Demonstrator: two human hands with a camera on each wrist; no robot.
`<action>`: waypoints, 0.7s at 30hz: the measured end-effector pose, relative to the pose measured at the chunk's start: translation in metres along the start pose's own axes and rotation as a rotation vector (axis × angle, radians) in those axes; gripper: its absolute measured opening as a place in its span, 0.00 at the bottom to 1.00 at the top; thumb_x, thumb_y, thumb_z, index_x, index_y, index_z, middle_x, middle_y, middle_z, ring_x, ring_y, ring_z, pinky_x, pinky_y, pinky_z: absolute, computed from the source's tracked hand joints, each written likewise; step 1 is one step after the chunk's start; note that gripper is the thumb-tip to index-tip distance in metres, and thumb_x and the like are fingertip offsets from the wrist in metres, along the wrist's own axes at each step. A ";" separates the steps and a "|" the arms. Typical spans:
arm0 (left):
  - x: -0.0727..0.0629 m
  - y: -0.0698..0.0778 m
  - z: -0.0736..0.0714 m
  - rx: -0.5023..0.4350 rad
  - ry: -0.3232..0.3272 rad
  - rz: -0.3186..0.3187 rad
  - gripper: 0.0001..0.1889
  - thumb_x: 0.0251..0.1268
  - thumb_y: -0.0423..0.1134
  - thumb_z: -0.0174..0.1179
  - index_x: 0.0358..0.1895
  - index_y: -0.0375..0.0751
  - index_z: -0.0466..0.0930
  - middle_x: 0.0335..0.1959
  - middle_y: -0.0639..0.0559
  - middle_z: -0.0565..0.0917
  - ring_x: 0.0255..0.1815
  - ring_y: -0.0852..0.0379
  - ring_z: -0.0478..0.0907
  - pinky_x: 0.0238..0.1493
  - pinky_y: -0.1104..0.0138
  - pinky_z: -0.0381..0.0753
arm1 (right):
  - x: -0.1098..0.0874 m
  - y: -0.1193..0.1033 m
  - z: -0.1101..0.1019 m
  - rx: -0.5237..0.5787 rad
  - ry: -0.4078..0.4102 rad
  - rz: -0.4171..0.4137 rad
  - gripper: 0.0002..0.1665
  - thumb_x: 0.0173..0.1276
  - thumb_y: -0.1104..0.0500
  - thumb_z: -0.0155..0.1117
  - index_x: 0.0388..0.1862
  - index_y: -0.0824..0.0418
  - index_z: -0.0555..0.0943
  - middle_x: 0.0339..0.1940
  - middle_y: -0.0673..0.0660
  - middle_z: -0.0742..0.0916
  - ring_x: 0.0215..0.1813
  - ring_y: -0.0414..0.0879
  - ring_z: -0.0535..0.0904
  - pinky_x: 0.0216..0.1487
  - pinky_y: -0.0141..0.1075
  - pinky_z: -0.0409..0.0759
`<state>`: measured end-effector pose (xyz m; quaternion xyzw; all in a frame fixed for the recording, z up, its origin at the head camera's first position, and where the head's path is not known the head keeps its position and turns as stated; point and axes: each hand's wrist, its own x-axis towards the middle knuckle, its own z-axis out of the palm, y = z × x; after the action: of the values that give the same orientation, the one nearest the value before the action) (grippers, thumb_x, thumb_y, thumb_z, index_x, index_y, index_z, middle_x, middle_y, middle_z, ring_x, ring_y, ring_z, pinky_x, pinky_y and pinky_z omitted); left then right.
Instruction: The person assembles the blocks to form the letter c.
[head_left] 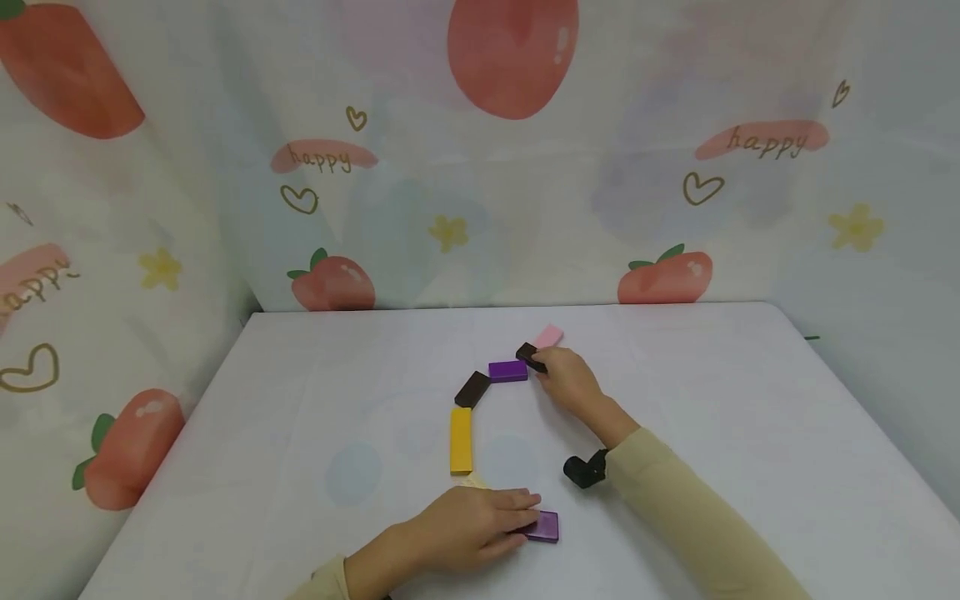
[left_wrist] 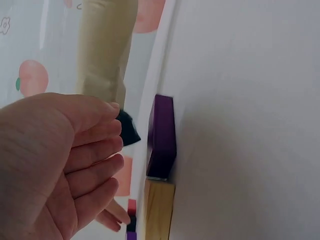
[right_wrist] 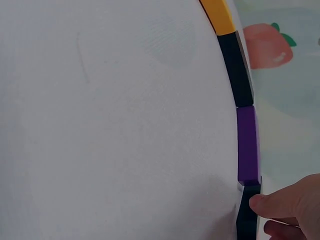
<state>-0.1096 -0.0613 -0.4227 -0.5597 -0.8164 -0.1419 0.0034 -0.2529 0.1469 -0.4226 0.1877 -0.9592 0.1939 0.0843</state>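
My right hand [head_left: 572, 379] pinches a black block [head_left: 528, 354] near the table's far side. In the right wrist view the thumb presses that black block [right_wrist: 248, 205], end to end with a purple block [right_wrist: 247, 145]. Just beyond the fingers lies a pink block [head_left: 550, 335]. My left hand [head_left: 461, 527] hovers low over the near side, fingers loosely extended across a second purple block [head_left: 546, 527]. The left wrist view shows this purple block [left_wrist: 162, 137] beside the fingertips, meeting a pale wooden block [left_wrist: 159, 207]. Nothing is held in the left hand.
A curved line of blocks links both ends, with a yellow block [head_left: 461, 442] and another dark block [head_left: 473, 390] in it. A black camera mount [head_left: 585, 469] sticks out at the right wrist. A patterned cloth [head_left: 517, 208] hangs behind the white table [head_left: 337, 400].
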 end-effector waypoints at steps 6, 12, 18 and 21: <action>0.003 0.008 0.005 0.026 -0.065 0.034 0.18 0.70 0.44 0.48 0.60 0.45 0.74 0.59 0.57 0.73 0.62 0.69 0.63 0.56 0.78 0.63 | -0.001 0.004 0.004 -0.062 0.001 0.014 0.10 0.57 0.71 0.62 0.38 0.68 0.84 0.36 0.63 0.85 0.41 0.55 0.80 0.44 0.46 0.77; 0.003 0.010 0.008 0.070 -0.076 0.018 0.18 0.69 0.44 0.49 0.58 0.45 0.76 0.58 0.57 0.74 0.61 0.69 0.65 0.56 0.78 0.64 | -0.006 0.004 0.001 -0.144 0.017 0.011 0.06 0.56 0.71 0.62 0.31 0.67 0.85 0.30 0.60 0.85 0.37 0.52 0.81 0.40 0.44 0.78; 0.002 0.011 0.006 0.042 -0.087 0.000 0.18 0.70 0.44 0.48 0.58 0.45 0.75 0.60 0.57 0.73 0.61 0.69 0.64 0.56 0.77 0.64 | -0.015 0.003 -0.002 -0.150 -0.001 0.017 0.05 0.56 0.71 0.63 0.30 0.67 0.85 0.28 0.59 0.84 0.34 0.51 0.79 0.40 0.43 0.78; 0.002 0.011 0.006 0.050 -0.079 0.003 0.18 0.70 0.44 0.49 0.58 0.45 0.76 0.59 0.57 0.73 0.61 0.69 0.64 0.56 0.77 0.65 | -0.021 0.004 -0.003 -0.163 0.000 0.014 0.05 0.55 0.71 0.63 0.30 0.66 0.85 0.27 0.59 0.84 0.33 0.51 0.79 0.39 0.43 0.78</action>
<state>-0.0992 -0.0541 -0.4256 -0.5660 -0.8183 -0.0993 -0.0146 -0.2349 0.1584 -0.4261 0.1736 -0.9731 0.1156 0.0981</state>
